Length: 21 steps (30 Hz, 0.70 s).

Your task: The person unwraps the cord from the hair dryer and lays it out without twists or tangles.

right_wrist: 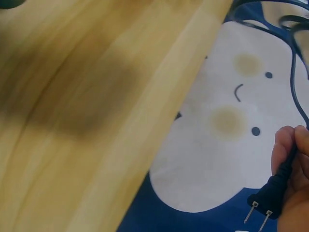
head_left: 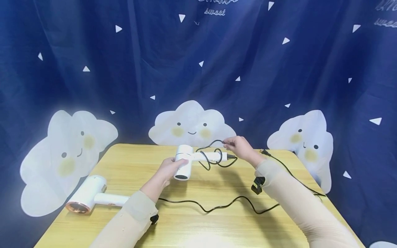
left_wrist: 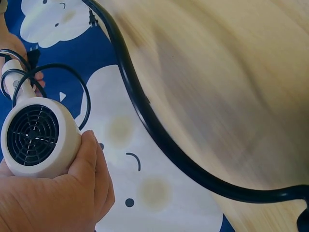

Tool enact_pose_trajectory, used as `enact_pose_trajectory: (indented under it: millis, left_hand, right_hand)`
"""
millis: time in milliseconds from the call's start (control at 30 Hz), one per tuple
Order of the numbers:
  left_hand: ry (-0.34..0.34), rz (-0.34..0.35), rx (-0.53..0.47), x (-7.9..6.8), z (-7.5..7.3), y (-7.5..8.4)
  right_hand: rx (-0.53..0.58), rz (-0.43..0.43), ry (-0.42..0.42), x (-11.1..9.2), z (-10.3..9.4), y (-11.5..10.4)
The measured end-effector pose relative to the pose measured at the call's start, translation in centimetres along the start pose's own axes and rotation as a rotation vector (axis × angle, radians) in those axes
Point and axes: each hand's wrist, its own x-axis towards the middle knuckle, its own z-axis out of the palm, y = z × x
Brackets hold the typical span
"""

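Observation:
My left hand [head_left: 165, 170] grips the barrel of a white hair dryer [head_left: 184, 151] above the wooden table. Its handle points right, with black cord wound round it in loose loops. The dryer's round black grille [left_wrist: 33, 135] faces the left wrist camera. My right hand [head_left: 240, 147], past the handle's end, pinches the cord close to its two-pin plug [right_wrist: 270, 195]. In the right wrist view the plug hangs below the fingers, pins downward. Part of the right hand is cut off by that view's edge.
A second white hair dryer [head_left: 90, 191] with a rose-gold rim lies at the table's left, its handle end hidden by my left forearm. A black cord [head_left: 220, 207] snakes across the table [head_left: 186, 227]; another two-pin plug [head_left: 264, 152] lies at the back right. A blue cloud-patterned curtain [head_left: 248, 51] hangs behind.

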Motion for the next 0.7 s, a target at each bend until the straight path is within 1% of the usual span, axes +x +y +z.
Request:
enact_pose_trajectory:
  millis: [100,200,367,467,533,600,700]
  left_hand:
    - [-0.004,-0.009,-0.011,-0.1,0.0,0.1]
    - [-0.004,0.0,-0.022,-0.1,0.0,0.1]
    - [-0.008,0.016,-0.042,0.0,0.0,0.1]
    - [-0.023,0.014,-0.044,-0.1,0.0,0.2]
    - [-0.034,0.014,-0.038,-0.5,-0.1,0.5]
    - [-0.038,0.016,-0.027,-1.1,-0.1,1.2]
    - [-0.04,0.022,-0.016,-2.0,-0.1,2.0]
  right_hand:
    - [-0.017,0.001,-0.002,-0.5,0.5,0.4]
    - [-0.044,-0.004,0.001,-0.9,0.9,0.8]
    - [-0.165,-0.093,0.003,-1.5,1.6,1.5]
    - [-0.192,-0.147,-0.009,-2.0,2.0,1.7]
    - [-0.188,-0.154,-0.011,-2.3,2.2,1.7]
    - [-0.177,-0.138,-0.017,-2.5,2.4,1.8]
    - [-0.2,-0.109,-0.015,-2.9,2.8,1.8]
